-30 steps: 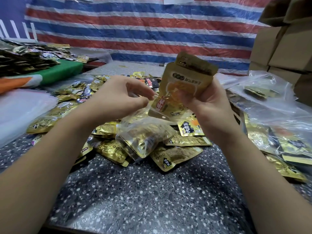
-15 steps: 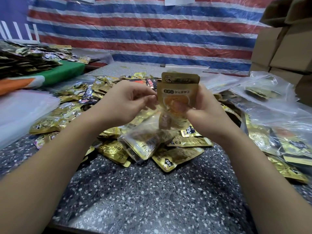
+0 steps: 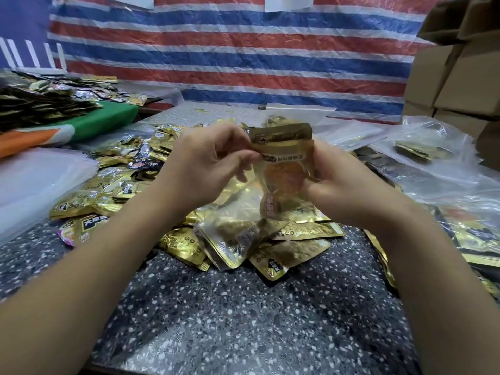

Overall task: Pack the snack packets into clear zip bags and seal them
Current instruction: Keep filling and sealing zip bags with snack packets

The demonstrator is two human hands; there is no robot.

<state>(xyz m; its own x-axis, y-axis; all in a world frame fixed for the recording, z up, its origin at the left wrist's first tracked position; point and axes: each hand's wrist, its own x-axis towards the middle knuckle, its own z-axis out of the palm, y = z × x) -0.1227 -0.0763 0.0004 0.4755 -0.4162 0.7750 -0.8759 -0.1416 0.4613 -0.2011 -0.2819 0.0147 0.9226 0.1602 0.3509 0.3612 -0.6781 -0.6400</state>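
Two hands meet above a speckled dark table (image 3: 243,320), both working on one gold snack packet (image 3: 281,147) that stands upright between them. The left hand (image 3: 205,163) pinches the packet's upper left edge between thumb and curled fingers; the right hand (image 3: 341,180) curls round its right side. A clear zip bag (image 3: 232,228) hangs below the packet, its lower part resting on the heap of packets (image 3: 292,239) and already holding some gold ones; whether the held packet's lower end is inside the bag's mouth is hard to tell. Printed characters run across the packet's front band, seen mirrored and too blurred to read, above an orange picture. Loose gold packets with small black logos spread leftward (image 3: 113,180), one showing large white characters on a dark panel (image 3: 92,226). Filled clear bags (image 3: 422,150) lie to the right, in front of stacked cardboard boxes (image 3: 460,77). A red, white and blue striped tarp (image 3: 243,55) hangs behind
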